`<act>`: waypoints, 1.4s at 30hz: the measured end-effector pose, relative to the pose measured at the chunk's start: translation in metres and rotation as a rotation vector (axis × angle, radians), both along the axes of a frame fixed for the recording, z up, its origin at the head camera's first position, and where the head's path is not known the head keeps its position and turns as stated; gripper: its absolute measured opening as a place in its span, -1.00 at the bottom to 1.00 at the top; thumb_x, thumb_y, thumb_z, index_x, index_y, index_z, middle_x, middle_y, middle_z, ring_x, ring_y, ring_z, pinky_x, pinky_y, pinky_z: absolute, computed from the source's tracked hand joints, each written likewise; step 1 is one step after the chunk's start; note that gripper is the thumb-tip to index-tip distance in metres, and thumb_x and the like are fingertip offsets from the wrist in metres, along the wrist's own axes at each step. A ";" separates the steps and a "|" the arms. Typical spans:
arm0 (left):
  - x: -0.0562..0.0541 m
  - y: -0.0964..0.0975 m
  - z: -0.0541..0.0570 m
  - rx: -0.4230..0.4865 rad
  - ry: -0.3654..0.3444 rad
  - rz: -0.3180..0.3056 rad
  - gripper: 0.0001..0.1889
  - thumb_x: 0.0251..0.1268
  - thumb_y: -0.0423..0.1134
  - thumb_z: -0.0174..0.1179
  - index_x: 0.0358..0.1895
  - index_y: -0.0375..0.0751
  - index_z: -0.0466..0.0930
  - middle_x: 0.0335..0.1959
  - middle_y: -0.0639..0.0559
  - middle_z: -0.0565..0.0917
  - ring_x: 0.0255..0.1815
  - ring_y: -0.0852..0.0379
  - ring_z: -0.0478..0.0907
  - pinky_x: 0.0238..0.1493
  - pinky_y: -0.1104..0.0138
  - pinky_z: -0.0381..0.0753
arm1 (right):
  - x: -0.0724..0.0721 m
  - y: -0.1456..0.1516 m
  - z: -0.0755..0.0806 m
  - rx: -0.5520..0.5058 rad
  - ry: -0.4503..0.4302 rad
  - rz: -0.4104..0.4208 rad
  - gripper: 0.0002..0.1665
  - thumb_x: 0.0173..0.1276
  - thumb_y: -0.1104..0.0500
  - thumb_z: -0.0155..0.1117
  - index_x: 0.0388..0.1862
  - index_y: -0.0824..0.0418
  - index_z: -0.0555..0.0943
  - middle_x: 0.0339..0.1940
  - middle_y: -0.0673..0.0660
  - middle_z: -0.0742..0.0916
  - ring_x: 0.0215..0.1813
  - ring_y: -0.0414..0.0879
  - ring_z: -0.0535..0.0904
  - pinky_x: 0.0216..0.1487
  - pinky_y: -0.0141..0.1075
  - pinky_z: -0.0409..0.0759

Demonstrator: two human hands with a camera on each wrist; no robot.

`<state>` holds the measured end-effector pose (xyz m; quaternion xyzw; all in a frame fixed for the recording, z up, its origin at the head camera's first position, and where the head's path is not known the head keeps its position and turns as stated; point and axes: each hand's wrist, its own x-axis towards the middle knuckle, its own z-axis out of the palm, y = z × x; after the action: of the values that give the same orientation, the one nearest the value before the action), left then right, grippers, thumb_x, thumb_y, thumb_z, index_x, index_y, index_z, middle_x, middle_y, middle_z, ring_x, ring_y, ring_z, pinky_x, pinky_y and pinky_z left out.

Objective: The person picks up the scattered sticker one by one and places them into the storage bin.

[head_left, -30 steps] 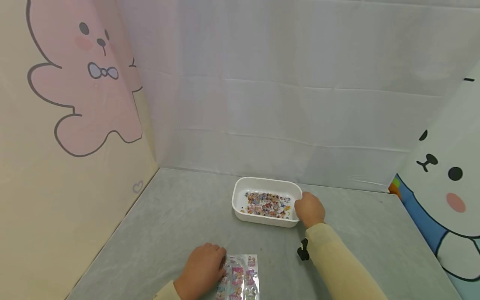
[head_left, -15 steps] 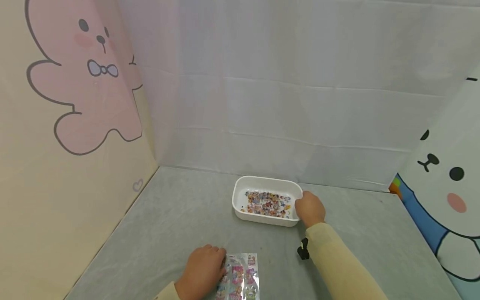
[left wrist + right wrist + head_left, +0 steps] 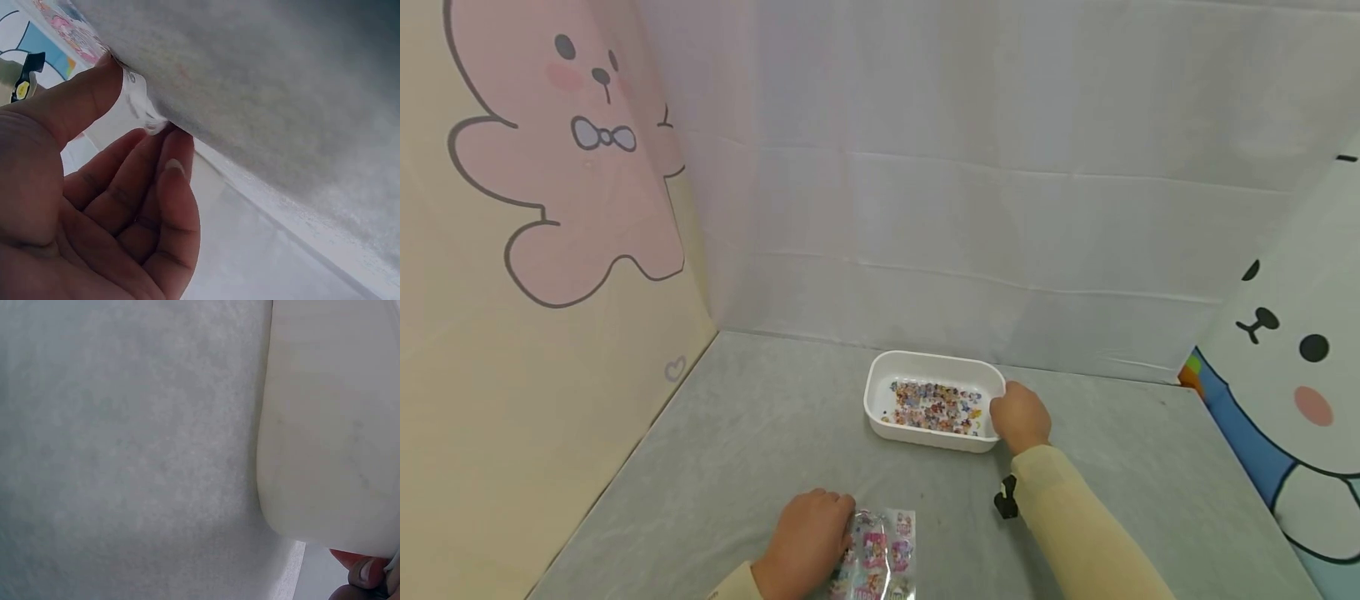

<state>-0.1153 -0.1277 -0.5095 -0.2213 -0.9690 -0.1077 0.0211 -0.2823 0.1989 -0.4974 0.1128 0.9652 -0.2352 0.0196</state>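
Observation:
My right hand [image 3: 1021,418] grips the right end of a white plastic tray [image 3: 934,442]. Small colourful cut-out pieces [image 3: 936,408] lie spread over its floor. In the right wrist view the tray's outer wall [image 3: 331,431] fills the right side, and only a few fingertips [image 3: 367,572] show below it. Nearer the front, my left hand [image 3: 808,537] holds the left edge of a glossy sticker sheet [image 3: 887,550] with cartoon pictures. The left wrist view shows the thumb and curled fingers [image 3: 128,181] pinching its clear plastic edge [image 3: 139,103]. The sheet's near end is out of frame.
A grey cloth [image 3: 737,433] covers the table. A white curtain [image 3: 962,183] hangs behind the tray. Printed panels stand at the left [image 3: 572,358] and right [image 3: 1292,367]. A black band [image 3: 1006,498] sits on the right sleeve.
The left hand and the sticker sheet have shifted very slightly, and the sheet's upper edge lies a little differently. The right hand and the tray have stayed in place.

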 end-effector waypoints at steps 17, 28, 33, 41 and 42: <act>-0.010 -0.008 -0.007 0.173 -0.211 0.119 -0.87 0.15 -0.24 0.47 -0.34 -0.07 0.67 -0.53 0.26 0.46 -0.51 0.28 0.36 -0.43 0.26 0.44 | 0.000 -0.001 0.000 -0.012 -0.012 -0.014 -0.42 0.49 0.20 0.02 0.38 0.49 0.45 0.27 0.47 0.61 0.26 0.35 0.56 0.23 0.24 0.48; -0.021 -0.024 -0.003 0.356 -0.360 0.120 -0.86 0.11 -0.38 0.40 -0.36 -0.07 0.64 -0.54 0.19 0.49 -0.53 0.23 0.36 -0.49 0.28 0.37 | 0.001 -0.001 0.003 -0.008 -0.011 -0.004 -0.41 0.48 0.20 0.00 0.38 0.51 0.44 0.27 0.48 0.60 0.26 0.36 0.55 0.22 0.23 0.50; -0.027 -0.029 -0.003 0.391 -0.454 0.154 -0.82 0.05 -0.40 0.41 -0.44 -0.07 0.58 -0.57 0.13 0.48 -0.54 0.18 0.36 -0.52 0.29 0.33 | 0.001 -0.001 0.003 -0.009 -0.029 -0.008 -0.41 0.48 0.20 0.01 0.39 0.51 0.43 0.28 0.48 0.60 0.26 0.35 0.55 0.22 0.23 0.50; -0.032 -0.033 -0.003 0.433 -0.515 0.181 -0.74 -0.04 -0.38 0.46 -0.54 -0.12 0.50 -0.59 0.11 0.49 -0.54 0.14 0.38 -0.52 0.26 0.35 | 0.000 -0.001 0.004 -0.008 -0.027 -0.008 -0.42 0.48 0.20 0.02 0.38 0.51 0.44 0.27 0.48 0.60 0.25 0.34 0.56 0.21 0.22 0.51; -0.033 -0.033 -0.002 0.440 -0.525 0.181 -0.74 -0.04 -0.38 0.47 -0.55 -0.12 0.51 -0.59 0.11 0.50 -0.54 0.14 0.38 -0.52 0.26 0.35 | 0.000 -0.002 0.003 -0.007 -0.027 -0.010 -0.42 0.48 0.20 0.02 0.38 0.51 0.44 0.27 0.47 0.61 0.24 0.34 0.57 0.21 0.22 0.51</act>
<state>-0.1486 -0.1612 -0.5118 -0.0892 -0.9107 -0.3647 -0.1721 -0.2819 0.1974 -0.4942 0.1206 0.9634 -0.2371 0.0318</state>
